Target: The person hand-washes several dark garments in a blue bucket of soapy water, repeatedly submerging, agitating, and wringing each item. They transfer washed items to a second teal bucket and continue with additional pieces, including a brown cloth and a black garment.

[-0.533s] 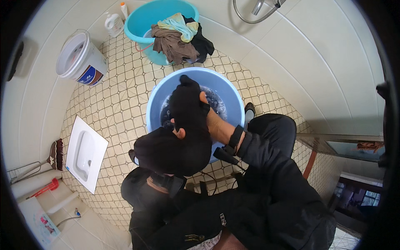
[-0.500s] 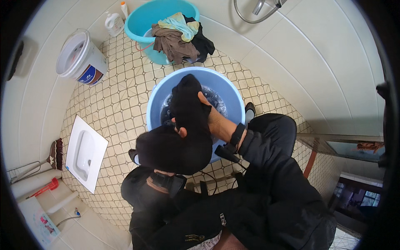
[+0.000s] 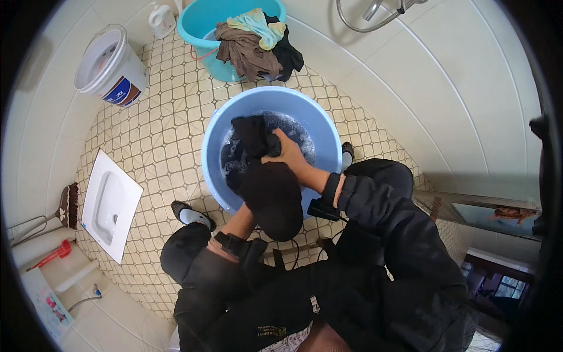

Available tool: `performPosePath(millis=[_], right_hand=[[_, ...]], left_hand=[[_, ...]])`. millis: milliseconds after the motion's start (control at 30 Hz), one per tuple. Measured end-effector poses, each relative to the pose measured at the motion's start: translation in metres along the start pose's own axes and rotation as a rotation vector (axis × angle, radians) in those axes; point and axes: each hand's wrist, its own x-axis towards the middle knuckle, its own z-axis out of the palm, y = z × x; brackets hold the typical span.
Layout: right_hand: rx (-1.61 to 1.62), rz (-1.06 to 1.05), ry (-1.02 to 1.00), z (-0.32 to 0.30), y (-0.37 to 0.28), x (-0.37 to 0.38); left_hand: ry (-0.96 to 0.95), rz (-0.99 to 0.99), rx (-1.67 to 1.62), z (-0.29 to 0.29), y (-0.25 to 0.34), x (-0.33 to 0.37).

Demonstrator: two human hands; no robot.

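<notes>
A wet black garment is bunched between my hands, its near end hanging over the front rim of a blue basin. My right hand is closed on the cloth, thumb uppermost. Only the wrist side of my left hand shows; the garment covers its fingers and the cloth is bundled over it. Another part of the black cloth reaches down to the dark, foamy water inside the basin.
Beyond the basin stands a turquoise tub with brown, black and pale clothes draped over its edge. A white bucket and a white bottle are at far left. A squat toilet lies left; a glass-panelled frame is right.
Both hands have brought the black garment lower into the basin and bunched it tighter. The left fingers, partly visible before, are now hidden. The whole view has shifted slightly.
</notes>
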Motion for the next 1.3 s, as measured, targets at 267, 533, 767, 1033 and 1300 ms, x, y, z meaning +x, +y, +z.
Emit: performPosePath(millis=[267,533,767,1033,1300], right_hand=[[-0.183,0.283,0.005,0.0,-0.026,-0.02],[-0.377,0.281,-0.288,-0.016,-0.062,-0.023],[-0.347,-0.025,-0.65,-0.095,-0.062,-0.003],[1.022,0.555,-0.424,-0.039,0.02,-0.02],[0.846,-0.114,-0.687,-0.058,-0.064,0.021]], left_hand=[[0.038,-0.288,-0.342,-0.007,0.008,-0.01],[0.082,-0.456,-0.491,-0.028,0.048,-0.024],[0.143,-0.298,-0.096,-0.031,0.04,-0.033],[0.252,-0.719,-0.875,-0.027,0.029,-0.039],[0.366,-0.821,-1.192,-0.047,0.084,-0.003]])
